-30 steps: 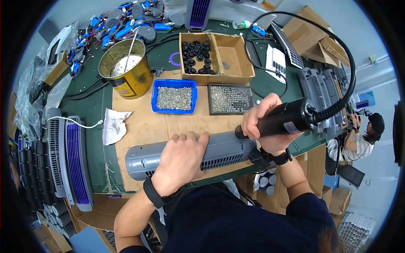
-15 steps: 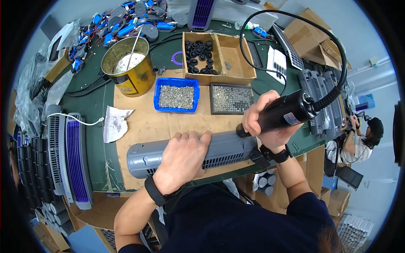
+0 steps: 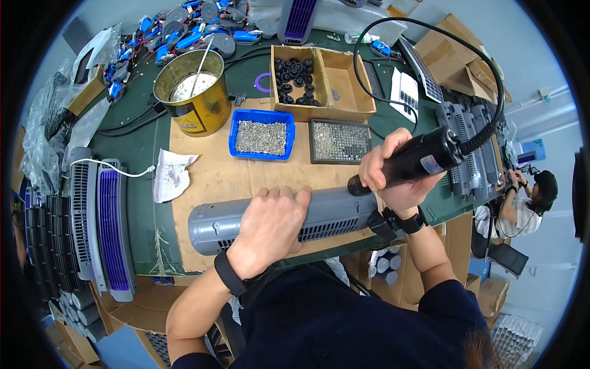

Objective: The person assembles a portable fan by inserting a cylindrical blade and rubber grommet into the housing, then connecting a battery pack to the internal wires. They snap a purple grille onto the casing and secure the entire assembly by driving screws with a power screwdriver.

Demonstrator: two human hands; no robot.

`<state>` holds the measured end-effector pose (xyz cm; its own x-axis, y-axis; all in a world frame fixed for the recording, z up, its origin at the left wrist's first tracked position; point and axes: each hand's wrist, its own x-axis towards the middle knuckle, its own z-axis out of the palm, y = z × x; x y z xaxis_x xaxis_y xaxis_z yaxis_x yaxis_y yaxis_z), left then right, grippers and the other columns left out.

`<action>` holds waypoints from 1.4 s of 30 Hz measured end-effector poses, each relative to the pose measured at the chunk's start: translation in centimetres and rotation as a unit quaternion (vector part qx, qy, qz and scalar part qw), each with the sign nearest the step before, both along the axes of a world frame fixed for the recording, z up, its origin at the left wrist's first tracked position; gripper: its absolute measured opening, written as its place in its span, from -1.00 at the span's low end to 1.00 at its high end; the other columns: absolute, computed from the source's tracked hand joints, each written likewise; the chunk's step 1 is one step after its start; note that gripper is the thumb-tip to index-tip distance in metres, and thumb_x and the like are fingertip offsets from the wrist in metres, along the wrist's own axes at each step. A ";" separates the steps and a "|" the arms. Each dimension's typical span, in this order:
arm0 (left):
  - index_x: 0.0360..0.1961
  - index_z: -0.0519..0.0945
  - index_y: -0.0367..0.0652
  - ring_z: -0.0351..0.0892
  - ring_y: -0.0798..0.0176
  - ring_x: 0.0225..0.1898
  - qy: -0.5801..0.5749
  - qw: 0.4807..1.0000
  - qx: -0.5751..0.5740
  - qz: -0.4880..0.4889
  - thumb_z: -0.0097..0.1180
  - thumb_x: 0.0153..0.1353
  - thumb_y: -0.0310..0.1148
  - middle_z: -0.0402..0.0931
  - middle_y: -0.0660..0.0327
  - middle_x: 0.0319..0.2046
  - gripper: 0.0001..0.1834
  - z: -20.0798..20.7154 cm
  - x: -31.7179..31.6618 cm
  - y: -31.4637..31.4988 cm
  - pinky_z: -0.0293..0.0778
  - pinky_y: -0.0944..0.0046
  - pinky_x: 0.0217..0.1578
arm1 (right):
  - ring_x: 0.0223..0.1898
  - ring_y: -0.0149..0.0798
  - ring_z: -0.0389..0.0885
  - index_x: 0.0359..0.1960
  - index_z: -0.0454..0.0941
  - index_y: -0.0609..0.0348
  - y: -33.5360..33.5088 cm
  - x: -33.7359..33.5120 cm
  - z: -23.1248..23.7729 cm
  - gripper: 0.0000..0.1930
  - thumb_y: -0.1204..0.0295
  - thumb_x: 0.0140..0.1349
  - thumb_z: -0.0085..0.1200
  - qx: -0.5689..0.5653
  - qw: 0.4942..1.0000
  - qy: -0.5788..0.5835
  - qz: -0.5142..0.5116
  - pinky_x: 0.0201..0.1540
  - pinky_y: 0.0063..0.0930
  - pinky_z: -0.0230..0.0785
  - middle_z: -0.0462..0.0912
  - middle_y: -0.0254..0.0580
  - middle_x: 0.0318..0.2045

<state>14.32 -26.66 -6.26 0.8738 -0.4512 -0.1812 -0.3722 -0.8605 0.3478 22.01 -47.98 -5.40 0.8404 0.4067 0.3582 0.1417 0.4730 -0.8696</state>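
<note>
Grey tower-fan housing (image 3: pixel 279 218) lies lengthwise along the near edge of the cardboard-covered bench (image 3: pixel 209 178), pinned by the left hand (image 3: pixel 270 224), fingers pressed together and curled over its top. At three o'clock, the right hand (image 3: pixel 390 175) wraps fully around a black corded electric screwdriver (image 3: pixel 409 161), tip meeting the housing's right end. Doing this well likely means keeping the driver square to the hole while the left hand stops any roll. A blue tray of screws (image 3: pixel 262 136) waits at twelve o'clock, a yellow tin (image 3: pixel 192 92) at eleven.
</note>
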 end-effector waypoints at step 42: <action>0.18 0.40 -0.31 0.58 -0.05 -0.09 -0.082 0.991 -0.065 0.088 0.58 -0.42 -0.14 0.56 -0.01 -0.20 0.05 0.1 -3.2 7.7 0.42 0.13 0.04 | -0.68 -0.37 0.39 -0.13 0.31 0.26 10.0 -1.0 3.6 0.06 -0.67 -0.10 -0.31 -0.151 0.983 0.010 0.106 -0.57 -0.48 0.32 0.45 -0.18 -0.66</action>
<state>11.09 -18.97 -6.13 0.9540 -0.2993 0.0189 -0.2807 -0.8690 0.4076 20.99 -38.00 -1.79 0.7313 0.6582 0.1788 0.0493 0.2104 -0.9764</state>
